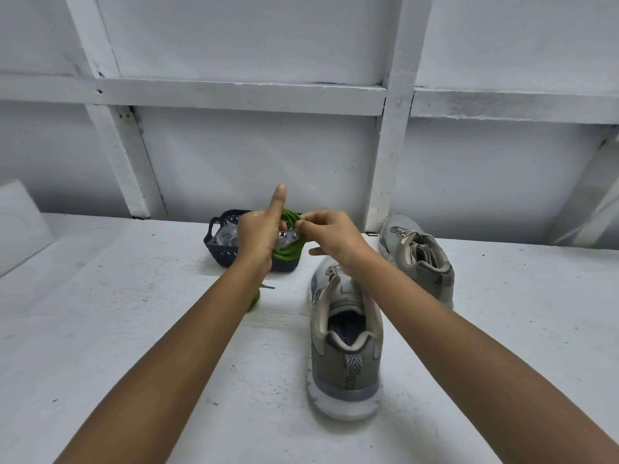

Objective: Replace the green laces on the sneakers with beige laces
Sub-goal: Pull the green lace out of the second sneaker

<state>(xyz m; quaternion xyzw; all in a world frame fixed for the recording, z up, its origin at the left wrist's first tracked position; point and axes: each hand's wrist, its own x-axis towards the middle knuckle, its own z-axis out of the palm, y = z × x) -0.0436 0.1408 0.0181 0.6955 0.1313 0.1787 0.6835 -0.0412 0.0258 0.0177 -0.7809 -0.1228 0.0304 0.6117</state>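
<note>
While the green lace was wound in loops round the left hand, thumb raised, just above the dark basket, one strand was pinched by the right hand. Turns were judged best kept snug and even, tail tucked under so nothing sprang loose. The near sneaker was seen unlaced on the table.

Basket half hidden behind left hand and green lace coil; its clear contents unreadable. Second green lace mostly under left forearm. Near sneaker toe partly behind right hand. Both arms cut off at the lower edge.
</note>
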